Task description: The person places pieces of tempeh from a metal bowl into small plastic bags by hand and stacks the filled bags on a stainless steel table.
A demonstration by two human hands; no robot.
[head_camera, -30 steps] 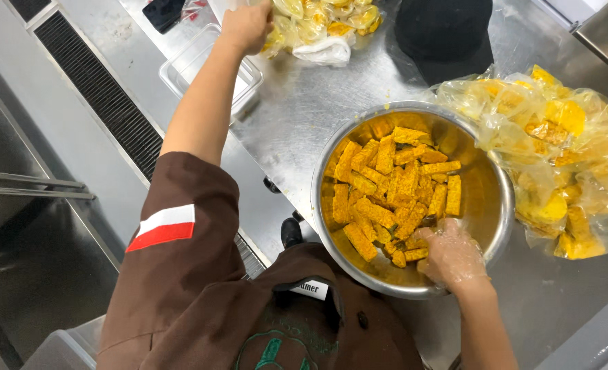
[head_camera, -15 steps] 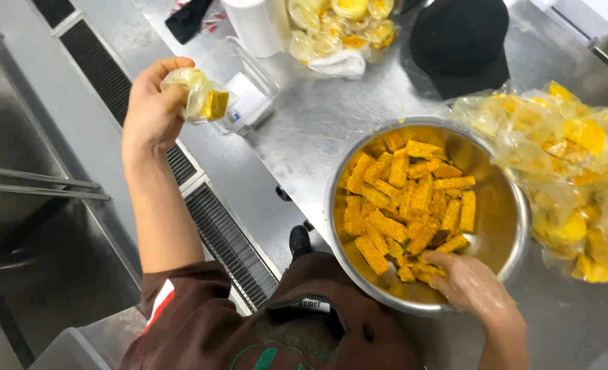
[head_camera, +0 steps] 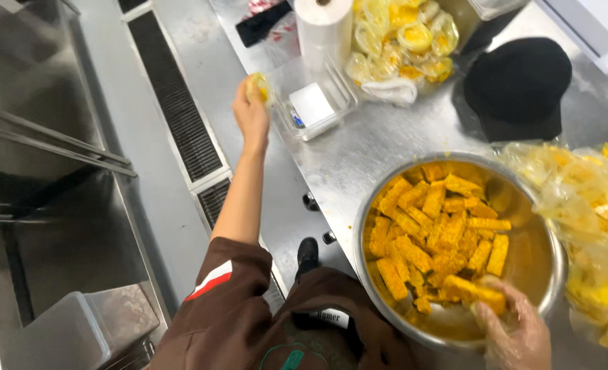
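Over the steel surface [head_camera: 379, 147], I see the left hand [head_camera: 251, 113] closed around a yellow wrapped piece [head_camera: 258, 87]; the gloved right hand [head_camera: 516, 336] grips battered sticks [head_camera: 478, 294] inside the metal bowl [head_camera: 557, 274].

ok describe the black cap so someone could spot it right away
On the steel counter, look past the big metal bowl of orange sticks toward the far edge. The black cap lies there, right of the paper towel roll: the only dark, rounded fabric thing among yellow bags.
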